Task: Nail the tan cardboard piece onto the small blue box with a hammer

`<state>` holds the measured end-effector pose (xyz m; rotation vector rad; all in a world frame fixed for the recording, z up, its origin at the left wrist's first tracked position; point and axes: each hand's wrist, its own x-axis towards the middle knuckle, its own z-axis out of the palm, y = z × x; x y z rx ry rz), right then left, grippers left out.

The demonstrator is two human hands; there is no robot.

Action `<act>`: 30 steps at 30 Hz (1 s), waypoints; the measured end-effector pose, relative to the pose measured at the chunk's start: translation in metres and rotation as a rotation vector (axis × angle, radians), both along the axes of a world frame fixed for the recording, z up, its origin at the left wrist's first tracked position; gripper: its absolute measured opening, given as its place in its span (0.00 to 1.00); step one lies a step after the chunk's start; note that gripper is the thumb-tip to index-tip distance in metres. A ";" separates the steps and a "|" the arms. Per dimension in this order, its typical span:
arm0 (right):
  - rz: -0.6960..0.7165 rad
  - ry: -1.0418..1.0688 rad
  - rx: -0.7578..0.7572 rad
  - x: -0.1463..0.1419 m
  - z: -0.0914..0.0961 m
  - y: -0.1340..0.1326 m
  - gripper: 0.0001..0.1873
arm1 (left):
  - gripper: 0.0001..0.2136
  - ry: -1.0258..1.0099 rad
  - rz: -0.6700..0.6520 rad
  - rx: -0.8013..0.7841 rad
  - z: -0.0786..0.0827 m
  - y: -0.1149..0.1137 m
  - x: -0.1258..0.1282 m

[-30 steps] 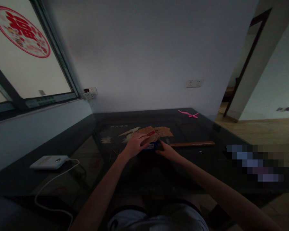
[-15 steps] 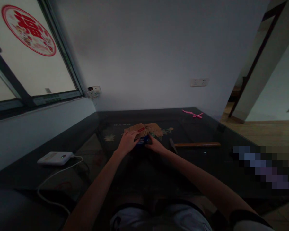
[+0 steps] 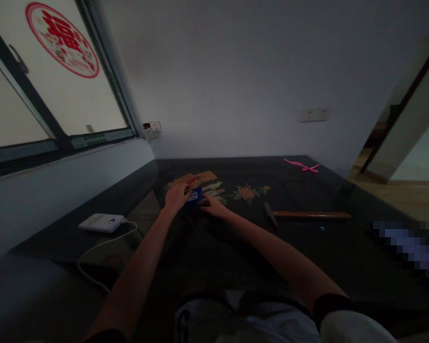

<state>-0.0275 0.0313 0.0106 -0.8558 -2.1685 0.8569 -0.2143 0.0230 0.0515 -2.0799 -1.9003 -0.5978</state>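
Note:
A torn brown cardboard box (image 3: 195,179) with a blue part (image 3: 196,194) lies on the dark glass table (image 3: 307,247). My left hand (image 3: 176,196) lies on top of the box, fingers curled over its near edge. My right hand (image 3: 211,206) rests just right of the blue part, fingers flat on the table and touching the box's side. Both forearms reach forward from the bottom of the view.
A hammer (image 3: 307,215) with a wooden handle lies to the right of my hands. A pink ribbon (image 3: 303,166) sits at the far right corner. A white device (image 3: 102,222) with a white cable is on the left. A window and wall sockets stand behind.
The box and both hands have shifted left and farther from the hammer. My right hand left the hammer's head and came to the box. The view turned right.

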 end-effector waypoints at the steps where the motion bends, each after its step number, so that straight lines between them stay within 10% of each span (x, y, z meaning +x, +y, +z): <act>1: -0.001 -0.016 0.005 0.007 0.001 -0.007 0.30 | 0.16 0.006 0.014 -0.007 0.001 0.001 -0.001; 11: 0.045 -0.046 -0.033 0.143 0.032 -0.091 0.19 | 0.17 0.042 0.063 -0.037 0.003 0.009 -0.014; 18: -0.231 0.036 -0.119 0.233 0.038 -0.110 0.16 | 0.22 0.022 0.010 0.064 0.013 0.003 -0.011; 30: -0.446 0.168 -0.177 0.269 0.034 -0.111 0.19 | 0.24 0.023 -0.028 0.101 0.029 0.002 -0.006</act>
